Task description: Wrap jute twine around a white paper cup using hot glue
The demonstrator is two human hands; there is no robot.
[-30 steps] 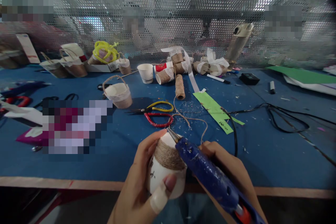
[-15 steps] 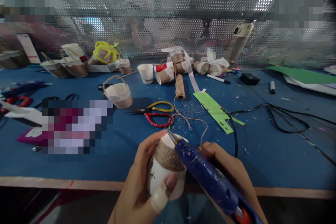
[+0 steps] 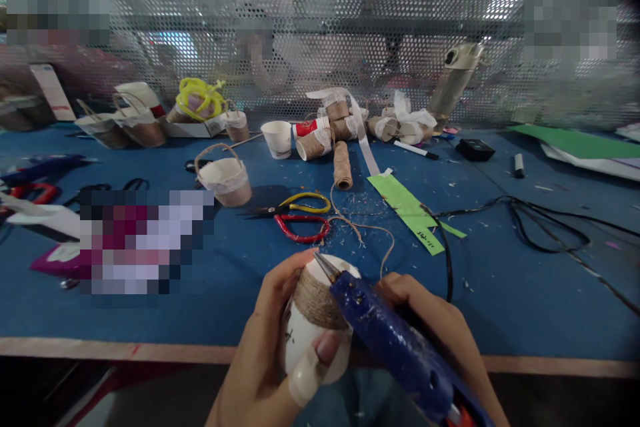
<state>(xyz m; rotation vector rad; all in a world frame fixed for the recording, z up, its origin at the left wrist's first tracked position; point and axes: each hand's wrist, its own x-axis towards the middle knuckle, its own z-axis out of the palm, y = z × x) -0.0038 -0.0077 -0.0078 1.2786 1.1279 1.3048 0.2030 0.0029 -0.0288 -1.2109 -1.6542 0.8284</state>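
My left hand (image 3: 270,340) is wrapped round a white paper cup (image 3: 313,340), tilted in front of me, with a bandage on the thumb. Brown twine (image 3: 316,299) is wound in close rows about one end of the cup. In my right hand (image 3: 435,313) is a blue hot glue gun (image 3: 390,333); its metal nozzle lies over the cup's upper edge, near my left index fingertip. A loose strand of twine runs from near my right fingers to the twine spool (image 3: 343,165) on the table. The glue gun hides part of my right hand's grip.
Scissors (image 3: 305,230) with red and yellow handles lie beyond the cup. A twine-handled cup basket (image 3: 227,181) stands left, several wrapped cups (image 3: 315,144) behind. Green paper strips (image 3: 407,210) and a black cable (image 3: 545,233) lie right. A perforated metal screen (image 3: 320,27) closes the back.
The glue gun's nozzle has shifted slightly left and down along the cup's edge. The cup has turned a little in my left hand.
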